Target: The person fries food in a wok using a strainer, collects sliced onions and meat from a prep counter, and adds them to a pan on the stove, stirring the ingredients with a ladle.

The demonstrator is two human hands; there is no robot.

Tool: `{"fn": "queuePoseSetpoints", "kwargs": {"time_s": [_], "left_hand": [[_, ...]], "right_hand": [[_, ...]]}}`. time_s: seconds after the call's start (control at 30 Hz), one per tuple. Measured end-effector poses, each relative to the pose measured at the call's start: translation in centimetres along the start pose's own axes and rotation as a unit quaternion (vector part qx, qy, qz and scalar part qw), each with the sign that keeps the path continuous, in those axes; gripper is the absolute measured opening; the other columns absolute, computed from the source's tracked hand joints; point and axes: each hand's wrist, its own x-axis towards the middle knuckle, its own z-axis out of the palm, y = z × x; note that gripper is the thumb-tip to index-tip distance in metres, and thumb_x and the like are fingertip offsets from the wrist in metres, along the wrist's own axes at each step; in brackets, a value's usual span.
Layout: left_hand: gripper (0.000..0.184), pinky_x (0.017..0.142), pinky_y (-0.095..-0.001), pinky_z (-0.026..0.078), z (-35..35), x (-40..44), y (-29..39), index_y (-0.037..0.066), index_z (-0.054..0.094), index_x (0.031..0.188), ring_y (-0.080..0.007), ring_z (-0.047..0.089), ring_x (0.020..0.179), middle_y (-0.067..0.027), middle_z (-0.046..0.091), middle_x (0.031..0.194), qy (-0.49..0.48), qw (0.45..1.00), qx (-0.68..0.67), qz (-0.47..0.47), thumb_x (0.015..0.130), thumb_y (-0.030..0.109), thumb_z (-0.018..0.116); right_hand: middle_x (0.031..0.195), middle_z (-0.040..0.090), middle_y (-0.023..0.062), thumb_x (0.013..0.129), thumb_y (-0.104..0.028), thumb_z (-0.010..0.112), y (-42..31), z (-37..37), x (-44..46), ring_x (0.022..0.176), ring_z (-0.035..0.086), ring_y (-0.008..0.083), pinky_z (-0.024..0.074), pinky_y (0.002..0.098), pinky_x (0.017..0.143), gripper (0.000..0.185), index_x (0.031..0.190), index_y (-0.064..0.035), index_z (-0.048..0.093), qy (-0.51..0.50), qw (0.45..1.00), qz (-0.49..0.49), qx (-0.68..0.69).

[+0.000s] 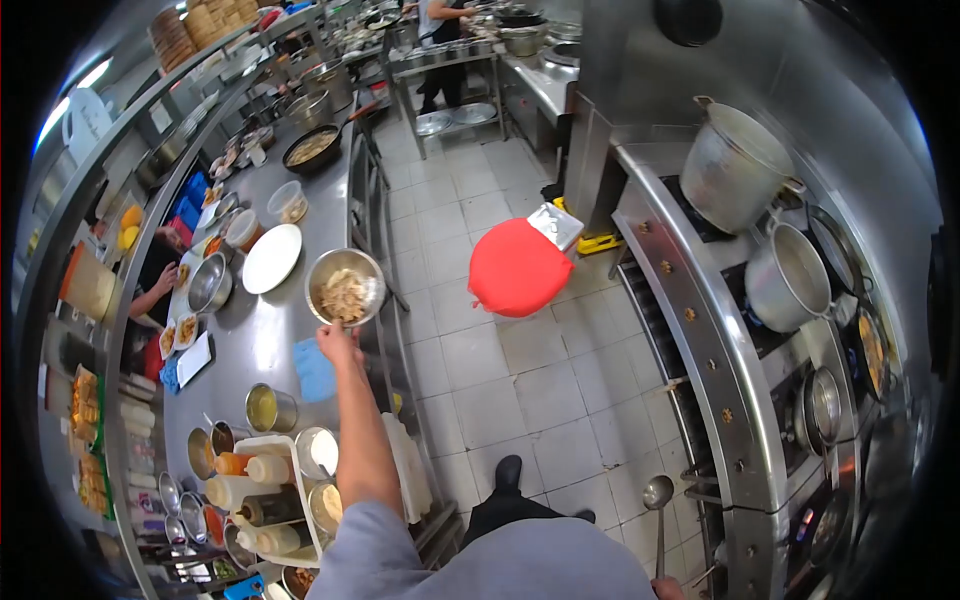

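Note:
With my arm stretched over the steel counter, my left hand (341, 345) grips the near rim of a metal bowl (374, 272). Pale, shredded-looking food (344, 296) lies in the bowl. Low at the frame's bottom edge, my right hand (668, 589) is closed around the handle of a ladle (658, 492), whose head points up and away from me. Part of that hand is cut off. Beside the bowl are a white oval plate (272, 258) and a blue cloth (314, 371).
Sauce bottles (270, 505) and a pot of yellowish liquid (270, 408) stand on the left counter (235, 355). At right, large pots (737, 165) sit on the stove (690, 315). A red-covered round object (520, 268) stands mid-aisle. Other people (442, 22) are across the counter and farther back.

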Motion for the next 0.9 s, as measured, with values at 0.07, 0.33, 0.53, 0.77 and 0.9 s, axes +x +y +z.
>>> {"fn": "queuePoseSetpoints", "kwargs": {"time_s": [0.07, 0.33, 0.53, 0.77, 0.9], "left_hand": [[0.016, 0.047, -0.0276, 0.05, 1.9, -6.1, -0.9, 0.01, 0.043, 0.081, -0.0146, 0.052, 0.065, -0.0035, 0.049, 0.08, -0.11, 0.993, -0.018, -0.028, 0.08, 0.003, 0.057], [0.016, 0.058, -0.0326, 0.051, 0.1, -41.8, -10.0, 0.012, 0.043, 0.081, -0.0124, 0.051, 0.07, -0.0015, 0.048, 0.081, -0.42, 0.867, 0.181, -0.198, 0.083, 0.009, 0.059], [0.017, 0.043, -0.0351, 0.054, -13.0, -68.1, -18.3, 0.01, 0.046, 0.074, -0.0154, 0.054, 0.061, -0.0025, 0.048, 0.07, -0.651, 0.607, 0.322, -0.323, 0.073, 0.002, 0.061], [0.014, 0.046, -0.0265, 0.047, -13.1, -91.5, -10.7, 0.006, 0.047, 0.069, -0.0086, 0.053, 0.055, -0.0029, 0.054, 0.066, -0.909, 0.297, 0.255, -0.139, 0.074, 0.005, 0.06], [0.017, 0.046, -0.0244, 0.044, -7.5, -100.6, -4.3, 0.007, 0.046, 0.072, -0.0083, 0.051, 0.053, -0.0008, 0.051, 0.064, -0.927, 0.306, 0.133, -0.171, 0.078, 0.006, 0.061]], "right_hand": [[0.066, 0.056, 0.0139, 0.075, -0.003, 0.06, 1.2, 0.4, 2.3, 0.059, 0.056, 0.0265, 0.0453, 0.0378, 0.052, 0.01, 0.084, 0.0012, 0.057, -0.003, 0.969, 0.246, 0.038], [0.058, 0.053, 0.0054, 0.077, -0.013, 0.069, 11.1, -4.0, -8.7, 0.045, 0.05, 0.0153, 0.0399, 0.0298, 0.041, 0.019, 0.084, -0.0018, 0.056, -0.023, 0.879, 0.441, 0.18], [0.062, 0.051, 0.0033, 0.081, -0.01, 0.065, 16.9, -3.9, -26.3, 0.048, 0.048, 0.0142, 0.0428, 0.0291, 0.046, 0.018, 0.089, -0.0035, 0.05, 0.157, 0.741, 0.49, 0.431], [0.059, 0.05, 0.0038, 0.081, -0.005, 0.057, 18.3, -1.3, -36.2, 0.047, 0.051, 0.0145, 0.0436, 0.0305, 0.041, 0.008, 0.081, -0.0048, 0.05, 0.431, 0.601, 0.454, 0.496], [0.062, 0.052, 0.0037, 0.091, -0.011, 0.052, 13.1, -4.7, -39.0, 0.046, 0.051, 0.012, 0.0413, 0.0262, 0.039, 0.004, 0.091, -0.0072, 0.052, 0.51, 0.598, 0.363, 0.5]]}}
